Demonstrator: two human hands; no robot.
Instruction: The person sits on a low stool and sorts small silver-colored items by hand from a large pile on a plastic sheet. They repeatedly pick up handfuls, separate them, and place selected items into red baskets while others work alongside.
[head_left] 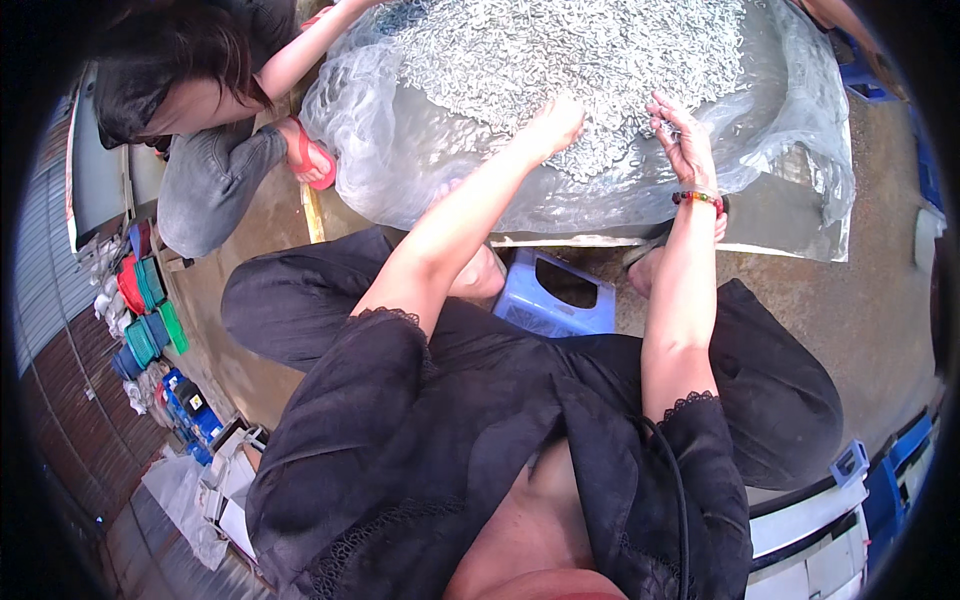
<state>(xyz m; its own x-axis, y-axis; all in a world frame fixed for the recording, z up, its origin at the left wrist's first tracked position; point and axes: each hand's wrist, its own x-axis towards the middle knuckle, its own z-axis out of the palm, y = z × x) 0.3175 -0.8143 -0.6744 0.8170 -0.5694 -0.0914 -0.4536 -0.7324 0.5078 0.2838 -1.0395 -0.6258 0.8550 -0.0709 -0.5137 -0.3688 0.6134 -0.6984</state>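
Observation:
A wide, thin heap of small silvery pieces that look like little fish (570,50) lies on a sheet of clear film or fine mesh (360,130). At the heap's near edge my left hand (556,122) is closed, its fingertips pinched together over the pieces. What sits between them, if anything, is too small to make out. To its right my right hand (686,148) rests at the near right edge of the heap, palm turned inward and fingers apart. A beaded bracelet (698,198) circles my right wrist.
A blue plastic stool (555,295) stands between my legs, by the near edge of the low board (800,215). At the left a co-worker in jeans and red sandals (318,160) crouches, one arm toward the heap. Stacked coloured baskets (145,300) stand farther left.

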